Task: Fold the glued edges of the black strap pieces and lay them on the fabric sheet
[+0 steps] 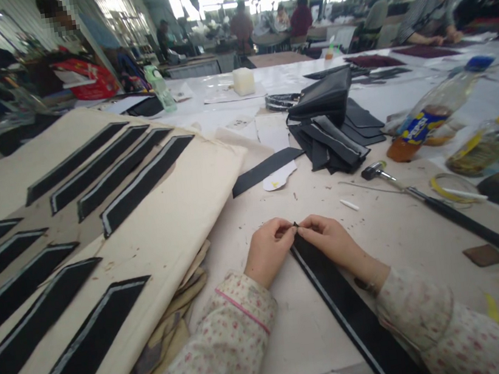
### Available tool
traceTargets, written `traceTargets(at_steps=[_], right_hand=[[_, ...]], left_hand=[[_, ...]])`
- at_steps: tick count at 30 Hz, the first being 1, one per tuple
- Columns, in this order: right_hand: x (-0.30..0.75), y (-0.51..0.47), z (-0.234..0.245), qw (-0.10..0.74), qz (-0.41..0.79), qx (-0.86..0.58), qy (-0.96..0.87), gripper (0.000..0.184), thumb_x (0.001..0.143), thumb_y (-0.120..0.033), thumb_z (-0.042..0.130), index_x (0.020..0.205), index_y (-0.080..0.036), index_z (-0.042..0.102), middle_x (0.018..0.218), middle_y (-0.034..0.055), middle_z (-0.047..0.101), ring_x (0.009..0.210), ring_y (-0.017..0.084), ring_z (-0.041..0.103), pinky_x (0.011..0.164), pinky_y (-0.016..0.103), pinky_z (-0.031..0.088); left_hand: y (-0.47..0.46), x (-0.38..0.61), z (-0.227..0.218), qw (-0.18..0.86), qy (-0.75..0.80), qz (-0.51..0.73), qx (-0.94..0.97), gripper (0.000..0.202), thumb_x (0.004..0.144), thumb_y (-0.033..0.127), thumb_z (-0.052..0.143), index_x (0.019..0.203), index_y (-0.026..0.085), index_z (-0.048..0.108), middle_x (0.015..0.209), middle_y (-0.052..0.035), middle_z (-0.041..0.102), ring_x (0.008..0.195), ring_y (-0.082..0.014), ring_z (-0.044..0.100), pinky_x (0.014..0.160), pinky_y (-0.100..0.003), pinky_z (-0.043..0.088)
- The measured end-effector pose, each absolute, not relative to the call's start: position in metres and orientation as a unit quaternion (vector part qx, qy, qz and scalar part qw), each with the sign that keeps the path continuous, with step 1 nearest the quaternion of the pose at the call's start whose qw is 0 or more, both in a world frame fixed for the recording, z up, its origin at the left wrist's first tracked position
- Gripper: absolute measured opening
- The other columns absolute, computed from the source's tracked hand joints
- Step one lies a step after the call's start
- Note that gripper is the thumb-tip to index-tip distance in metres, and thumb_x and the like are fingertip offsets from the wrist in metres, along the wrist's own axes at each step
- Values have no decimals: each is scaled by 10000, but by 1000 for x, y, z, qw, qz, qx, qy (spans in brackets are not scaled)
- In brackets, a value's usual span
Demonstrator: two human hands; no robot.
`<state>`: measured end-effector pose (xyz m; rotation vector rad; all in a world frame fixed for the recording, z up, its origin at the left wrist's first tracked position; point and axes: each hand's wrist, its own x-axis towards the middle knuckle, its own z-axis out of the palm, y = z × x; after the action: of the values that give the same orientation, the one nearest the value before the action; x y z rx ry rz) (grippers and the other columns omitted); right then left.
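A long black strip (pixel 344 294) with a pale line along its left edge runs from my hands down to the bottom of the view. My left hand (pixel 269 247) pinches the strip's far end between thumb and fingers. On the other side of that tip, my right hand (pixel 329 235) grips the same end, its fingertips almost meeting the left ones. The very tip is mostly hidden by my fingers. Just beyond my hands lie another black strip (pixel 265 169) and a white paper piece (pixel 280 177) beside it.
At left, a cream padded board (pixel 211 173) bears several black strips (pixel 148 182). A pile of black pieces (pixel 329 127) lies ahead. To the right are a hammer (pixel 446 210), a Pepsi bottle (pixel 428 117), a yellow-lidded jar (pixel 492 143) and a brown square (pixel 483 255). Other people work farther back.
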<state>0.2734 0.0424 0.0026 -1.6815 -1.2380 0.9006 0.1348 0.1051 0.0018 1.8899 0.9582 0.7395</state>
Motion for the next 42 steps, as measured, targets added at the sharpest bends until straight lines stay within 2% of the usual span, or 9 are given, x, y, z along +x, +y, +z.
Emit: traceTargets(at_steps=[8,14,18,28,35,39,42], right_hand=[[271,40,0,387,280,-677,-560,145,776,-267,492,759,-177,605,682,2,625,642,135,557,616,251,405],[268,38,4,294,196,-701,-619,142,805,-226,461,740,-180,579,694,16,602,659,144,540,627,264,375],[267,38,5,265,167,-708,-632,156,810,-226,447,709,-186,559,667,14,578,638,143,525,609,263,359],[272,41,-1,360,262,-676,-588,131,779,-247,485,740,-186,594,671,-4,622,638,137,550,609,252,395],[274,37,4,420,347,-656,-523,181,751,-333,525,692,-169,572,616,-25,554,596,119,499,572,240,377],[279,37,3,449,419,-650,-447,245,724,-404,564,707,-160,560,612,-32,534,546,100,458,513,225,356],[280,38,3,465,448,-624,-440,266,710,-422,588,734,-157,567,640,-26,559,569,102,483,534,225,373]], left_hand=[[105,135,2,380,391,267,795,110,793,176,527,754,171,629,733,0,642,694,-126,573,651,-224,416],[101,139,2,309,395,242,831,111,776,153,507,753,176,614,734,-5,633,708,-139,564,663,-244,399],[101,141,1,306,399,238,831,105,751,149,506,722,178,603,706,0,622,686,-139,554,643,-243,389],[106,142,-8,412,427,273,757,76,706,181,513,670,175,580,600,23,583,589,-123,540,546,-214,392],[111,138,-6,566,463,271,625,54,715,201,534,688,157,549,514,35,523,462,-96,502,466,-199,414],[109,136,1,640,428,275,576,173,771,284,527,807,131,599,611,7,562,507,-83,518,480,-191,442],[106,137,3,704,384,274,531,242,740,332,592,847,122,644,651,2,563,540,-70,500,468,-159,403]])
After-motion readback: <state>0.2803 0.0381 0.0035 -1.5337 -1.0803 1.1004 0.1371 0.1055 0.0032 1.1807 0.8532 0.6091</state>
